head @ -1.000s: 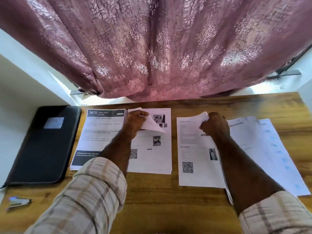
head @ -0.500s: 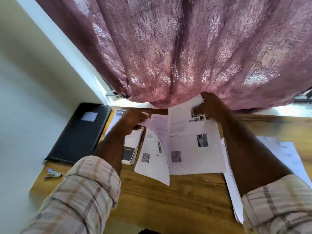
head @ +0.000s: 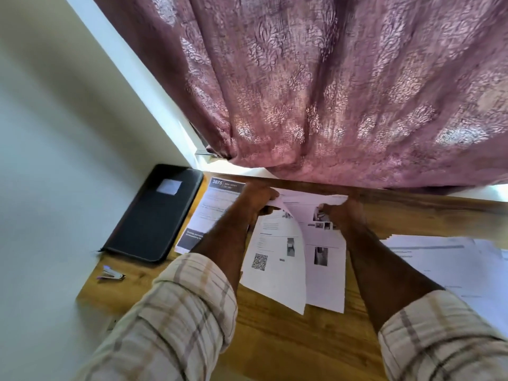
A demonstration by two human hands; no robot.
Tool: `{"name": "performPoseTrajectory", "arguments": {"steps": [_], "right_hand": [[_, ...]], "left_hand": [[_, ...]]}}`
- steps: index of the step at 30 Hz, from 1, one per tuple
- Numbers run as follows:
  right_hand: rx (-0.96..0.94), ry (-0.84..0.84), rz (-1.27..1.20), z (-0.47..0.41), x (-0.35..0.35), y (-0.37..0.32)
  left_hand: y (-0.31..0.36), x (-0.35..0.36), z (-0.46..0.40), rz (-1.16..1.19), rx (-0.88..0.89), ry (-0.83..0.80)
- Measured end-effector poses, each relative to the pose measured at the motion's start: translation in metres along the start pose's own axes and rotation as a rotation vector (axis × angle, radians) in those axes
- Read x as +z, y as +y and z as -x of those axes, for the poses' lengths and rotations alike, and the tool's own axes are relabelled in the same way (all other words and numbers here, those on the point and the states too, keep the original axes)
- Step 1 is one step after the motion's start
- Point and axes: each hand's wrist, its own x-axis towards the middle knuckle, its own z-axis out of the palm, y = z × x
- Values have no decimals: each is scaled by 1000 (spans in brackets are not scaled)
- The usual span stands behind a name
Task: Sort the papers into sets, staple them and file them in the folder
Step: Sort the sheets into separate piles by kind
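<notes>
We were mid-sort, our left hand (head: 258, 200) pinching the curled white printed sheet (head: 277, 259) and our right hand (head: 345, 214) gripping the white printed stack (head: 325, 273), with squaring, we judged, due before the small silver stapler (head: 111, 274).

Surface: wooden table (head: 277, 350), grain showing.
Nine o'clock: black folder (head: 154, 215), closed, flat at the table's edge.
Eight o'clock: small stapler (head: 111, 274), near the folder.
Centre: printed sheet headed 3675 (head: 213, 207), with a stack of sheets (head: 325, 273) just beside it.
Three o'clock: spread of loose papers (head: 450, 268).
</notes>
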Motion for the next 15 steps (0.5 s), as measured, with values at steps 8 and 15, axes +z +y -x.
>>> {"name": "performPoseTrajectory", "arguments": {"steps": [8, 15], "right_hand": [[96, 112, 191, -16, 18, 51], [143, -20, 302, 34, 1, 25]], "left_hand": [[-16, 43, -14, 80, 64, -170], [-59, 10, -13, -747, -39, 167]]}}
